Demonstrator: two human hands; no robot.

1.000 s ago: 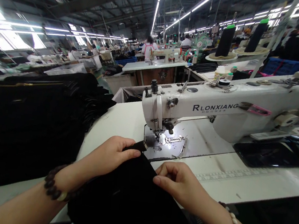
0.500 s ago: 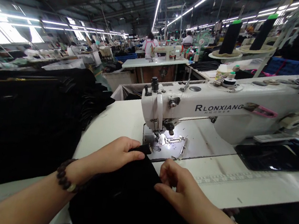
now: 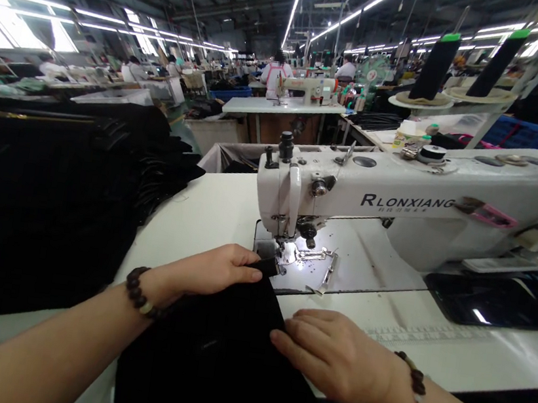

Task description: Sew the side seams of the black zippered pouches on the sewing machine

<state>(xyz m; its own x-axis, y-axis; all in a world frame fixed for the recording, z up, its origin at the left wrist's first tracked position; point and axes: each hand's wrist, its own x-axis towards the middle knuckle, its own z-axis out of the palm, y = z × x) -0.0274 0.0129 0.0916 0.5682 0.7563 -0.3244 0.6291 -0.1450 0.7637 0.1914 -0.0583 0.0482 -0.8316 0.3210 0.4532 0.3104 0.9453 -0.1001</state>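
A piece of black fabric [image 3: 224, 354] hangs over the front of the white sewing table [image 3: 181, 223]. My left hand [image 3: 215, 270] pinches its upper corner between thumb and fingers, close to the presser foot [image 3: 283, 246] of the sewing machine [image 3: 330, 190]. That corner has a short folded end lying at the edge of the metal plate. Along the right edge of the fabric, my right hand [image 3: 328, 351] grips with the thumb on top and the fingers curled at the edge. Both wrists wear beaded bracelets.
To the left rises a tall stack of black fabric pieces [image 3: 41, 198]. A dark phone [image 3: 488, 300] lies on the table at right, beyond a printed ruler. Black thread cones [image 3: 435, 68] stand behind the machine. Another person [image 3: 275, 77] sits at a machine farther back.
My left hand has brought the fabric corner slightly closer to the presser foot. My right hand has shifted a little down and turned its back upward. The camera view has shifted slightly.
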